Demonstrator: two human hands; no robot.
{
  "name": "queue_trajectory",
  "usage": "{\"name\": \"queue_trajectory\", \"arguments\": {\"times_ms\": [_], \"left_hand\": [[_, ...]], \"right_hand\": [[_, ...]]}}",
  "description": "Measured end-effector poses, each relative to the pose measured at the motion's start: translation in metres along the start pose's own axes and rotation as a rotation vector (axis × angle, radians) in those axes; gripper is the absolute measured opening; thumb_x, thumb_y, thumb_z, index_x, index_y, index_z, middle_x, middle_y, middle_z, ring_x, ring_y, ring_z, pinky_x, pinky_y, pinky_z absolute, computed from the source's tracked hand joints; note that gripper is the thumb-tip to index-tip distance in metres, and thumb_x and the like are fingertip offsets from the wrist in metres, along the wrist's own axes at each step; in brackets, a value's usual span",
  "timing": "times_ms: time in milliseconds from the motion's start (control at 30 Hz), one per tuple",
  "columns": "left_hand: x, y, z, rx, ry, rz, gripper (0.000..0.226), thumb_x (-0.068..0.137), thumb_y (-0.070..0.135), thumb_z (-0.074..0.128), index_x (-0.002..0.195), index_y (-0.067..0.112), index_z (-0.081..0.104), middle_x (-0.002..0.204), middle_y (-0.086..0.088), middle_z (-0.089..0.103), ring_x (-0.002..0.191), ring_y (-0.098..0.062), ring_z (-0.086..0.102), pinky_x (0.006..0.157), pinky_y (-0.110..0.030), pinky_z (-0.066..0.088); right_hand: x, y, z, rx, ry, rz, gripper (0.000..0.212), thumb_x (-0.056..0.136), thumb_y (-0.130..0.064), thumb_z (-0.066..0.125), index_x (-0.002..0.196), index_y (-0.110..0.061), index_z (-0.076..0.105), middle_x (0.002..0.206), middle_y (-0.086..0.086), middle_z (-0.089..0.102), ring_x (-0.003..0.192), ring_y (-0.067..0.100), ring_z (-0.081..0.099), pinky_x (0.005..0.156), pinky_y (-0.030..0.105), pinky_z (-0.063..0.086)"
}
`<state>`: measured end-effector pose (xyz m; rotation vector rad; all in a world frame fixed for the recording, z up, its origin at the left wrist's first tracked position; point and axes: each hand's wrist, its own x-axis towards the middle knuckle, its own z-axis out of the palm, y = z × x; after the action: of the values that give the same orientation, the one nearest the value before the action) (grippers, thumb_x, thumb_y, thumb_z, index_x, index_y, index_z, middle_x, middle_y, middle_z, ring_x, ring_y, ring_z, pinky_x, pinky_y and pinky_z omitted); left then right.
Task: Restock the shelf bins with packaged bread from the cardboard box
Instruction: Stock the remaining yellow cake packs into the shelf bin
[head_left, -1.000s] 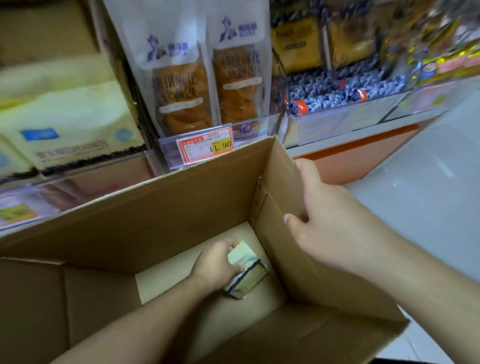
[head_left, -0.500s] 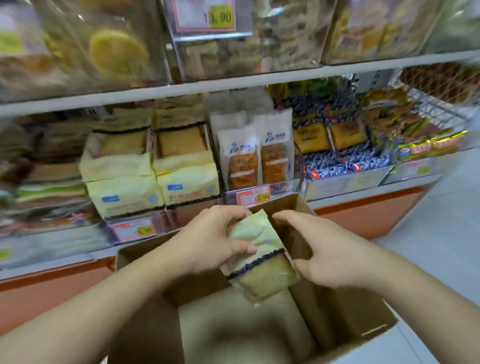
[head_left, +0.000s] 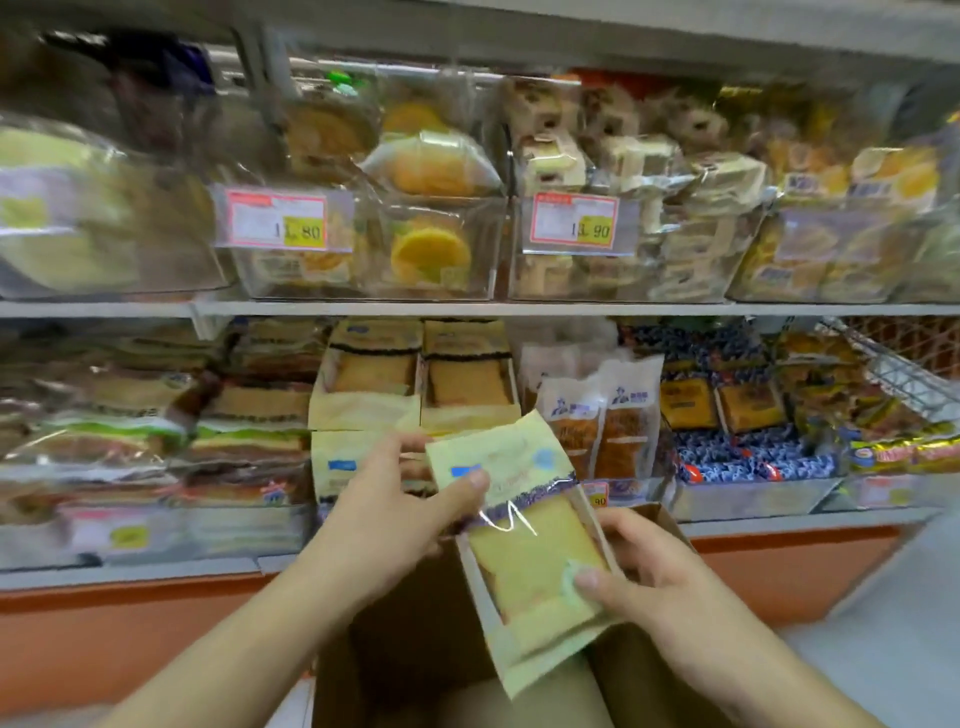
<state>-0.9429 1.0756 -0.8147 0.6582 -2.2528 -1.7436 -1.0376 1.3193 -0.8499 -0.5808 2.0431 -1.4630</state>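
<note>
Your left hand (head_left: 395, 512) pinches the bread pack (head_left: 524, 551) at its top and your right hand (head_left: 649, 566) grips its lower edge, at frame centre above the box (head_left: 405, 649). Matching packs fill the bin (head_left: 415, 384) just behind.

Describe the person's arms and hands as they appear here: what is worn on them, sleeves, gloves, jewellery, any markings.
Both forearms are bare up to the bottom edge of the picture, with no sleeve in view. The left hand and the right hand wear no gloves. No watch, bracelet or ring shows on the wrists or on the visible fingers, and no marking can be made out. The fingernails look short and unpainted.
</note>
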Motion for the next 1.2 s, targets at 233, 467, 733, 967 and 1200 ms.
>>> {"name": "queue_trajectory", "arguments": {"times_ms": [233,467,733,967,1200], "left_hand": [[-0.012,-0.005,0.002,0.161,-0.181,0.073,0.085,0.079,0.036,0.088,0.139,0.050,0.030,0.124,0.021,0.061,0.099,0.002,0.070,0.080,-0.021,0.061],[0.019,0.008,-0.014,0.416,0.033,0.244,0.071,0.089,0.033,0.079,0.149,0.043,0.041,0.103,0.020,0.064,0.081,-0.002,0.063,0.072,-0.021,0.055],[0.089,0.019,-0.026,1.000,0.244,0.385,0.052,0.096,0.058,0.056,0.139,0.028,0.057,0.136,0.006,0.058,0.128,-0.025,0.042,0.107,-0.045,0.036],[0.106,-0.004,-0.015,1.088,0.361,0.553,0.057,0.088,0.043,0.072,0.137,0.023,0.052,0.131,-0.003,0.058,0.117,-0.030,0.052,0.096,-0.046,0.041],[0.118,-0.017,-0.013,1.174,0.198,0.518,0.069,0.093,0.068,0.033,0.151,0.031,0.044,0.166,0.004,0.034,0.152,-0.024,0.028,0.119,-0.049,0.016]], "right_hand": [[0.028,-0.018,0.033,0.131,0.205,-0.003,0.033,0.102,-0.024,0.066,0.134,-0.031,0.062,0.118,-0.007,0.078,0.110,0.015,0.074,0.101,0.048,0.057],[0.065,-0.054,0.040,-0.315,0.198,-0.293,0.088,0.087,-0.023,0.084,0.142,-0.066,0.031,0.135,-0.038,0.054,0.127,-0.012,0.052,0.104,0.013,0.046],[0.130,-0.073,0.033,-1.205,0.474,-0.401,0.051,0.098,-0.057,0.056,0.137,-0.024,0.055,0.124,-0.007,0.064,0.122,0.021,0.040,0.101,0.040,0.042],[0.146,-0.059,0.037,-1.379,0.550,-0.478,0.045,0.103,-0.045,0.047,0.143,-0.027,0.056,0.138,0.000,0.064,0.137,0.033,0.042,0.110,0.048,0.029],[0.149,-0.056,0.038,-1.346,0.490,-0.456,0.062,0.098,-0.058,0.042,0.151,-0.027,0.049,0.160,0.008,0.040,0.151,0.034,0.027,0.125,0.053,0.017]]}}
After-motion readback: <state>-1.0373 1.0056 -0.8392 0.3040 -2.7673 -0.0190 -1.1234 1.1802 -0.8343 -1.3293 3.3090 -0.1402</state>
